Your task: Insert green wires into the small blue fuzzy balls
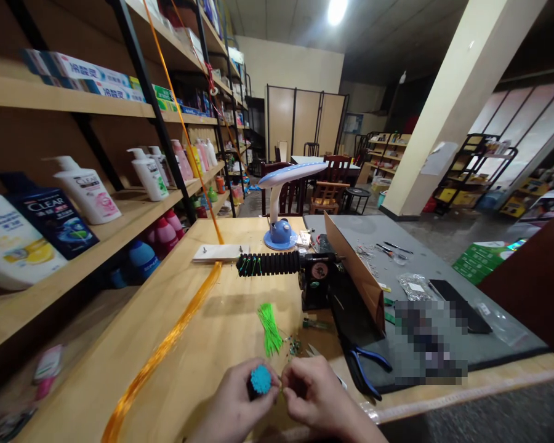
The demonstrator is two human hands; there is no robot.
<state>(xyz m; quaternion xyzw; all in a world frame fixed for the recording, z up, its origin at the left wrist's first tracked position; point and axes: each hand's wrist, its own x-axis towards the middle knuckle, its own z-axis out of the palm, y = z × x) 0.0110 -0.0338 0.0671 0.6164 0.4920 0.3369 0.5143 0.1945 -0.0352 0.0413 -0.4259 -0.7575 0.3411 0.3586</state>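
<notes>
While a turquoise bundle (261,379) sits end-on to the viewer within the curled left hand (238,394), just nearer the person than the bundle of green ties (269,330), the right hand (311,389) pinches thumb and forefinger alongside, though whether they grip anything cannot be told. That green bundle's long axis runs away from the hands, the left seeming nearer; well right of it, a clear plastic bag (414,287) holds small silvery pieces

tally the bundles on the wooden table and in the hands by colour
Glossy orange thread bundle: 1
Bright green bundle of thin strands: 1
Turquoise bundle seen end-on in the left hand: 1
Total: 3
</notes>
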